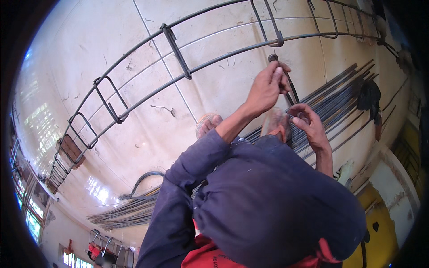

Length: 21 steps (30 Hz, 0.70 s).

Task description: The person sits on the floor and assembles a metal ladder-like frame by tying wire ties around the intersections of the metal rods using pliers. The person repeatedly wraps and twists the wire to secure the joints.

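Observation:
My left hand (267, 87) is closed around dark metal pincers (292, 87), near their rounded head (273, 57). Their handles slant down toward my right hand (312, 126). That hand is curled, thumb and fingertips drawn together by the handle ends; what they pinch, if anything, is too small to make out. Just beyond the pincers runs a long reinforcing-bar cage (223, 57) with rectangular stirrups, one stirrup (278, 39) close to the pincers' head. Neither hand touches the cage.
Steel rods (330, 100) lie bundled at the right, with a black bag or cloth (369, 95) on them. Thinner rods (127, 212) and a wire coil (145, 181) lie lower left. A brick-like block (71, 151) props the cage. My feet (209, 125) rest on the tiles.

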### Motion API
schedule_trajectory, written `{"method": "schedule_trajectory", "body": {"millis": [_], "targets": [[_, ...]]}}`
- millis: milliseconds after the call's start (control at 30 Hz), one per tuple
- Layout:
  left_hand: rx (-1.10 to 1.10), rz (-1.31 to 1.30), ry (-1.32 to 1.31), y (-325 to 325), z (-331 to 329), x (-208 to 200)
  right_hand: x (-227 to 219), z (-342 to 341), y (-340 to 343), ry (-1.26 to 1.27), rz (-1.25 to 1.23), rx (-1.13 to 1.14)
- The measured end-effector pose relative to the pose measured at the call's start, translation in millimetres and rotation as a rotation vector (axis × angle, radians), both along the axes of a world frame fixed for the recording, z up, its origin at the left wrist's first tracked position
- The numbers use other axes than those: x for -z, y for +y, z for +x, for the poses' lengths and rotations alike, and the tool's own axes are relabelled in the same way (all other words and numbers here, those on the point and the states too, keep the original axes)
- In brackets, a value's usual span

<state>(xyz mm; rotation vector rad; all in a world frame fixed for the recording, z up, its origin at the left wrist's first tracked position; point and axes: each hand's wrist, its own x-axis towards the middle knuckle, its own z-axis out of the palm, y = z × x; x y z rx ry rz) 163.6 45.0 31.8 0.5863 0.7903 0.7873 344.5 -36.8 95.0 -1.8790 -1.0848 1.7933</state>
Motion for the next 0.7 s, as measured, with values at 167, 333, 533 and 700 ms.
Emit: {"method": "schedule_trajectory", "body": {"millis": [167, 333, 533, 700], "targets": [[-0.034, -0.153, -0.041, -3.4, 19.2, 4.6, -11.3, -8.7, 0.2, 0.385, -0.318, 0.416], [-0.082, -0.18, 0.009, 0.7, 21.2, 16.6, -11.8, -6.1, 26.8, -0.114, -0.14, 0.205], [-0.034, -0.138, 0.147, 3.0, 22.0, 31.4, 13.9, -1.0, 29.0, -0.256, 0.012, -0.063], [0.106, -0.146, 0.332, 18.0, -0.3, 34.2, 32.0, -0.8, 33.8, -0.133, -0.061, 0.098]]}}
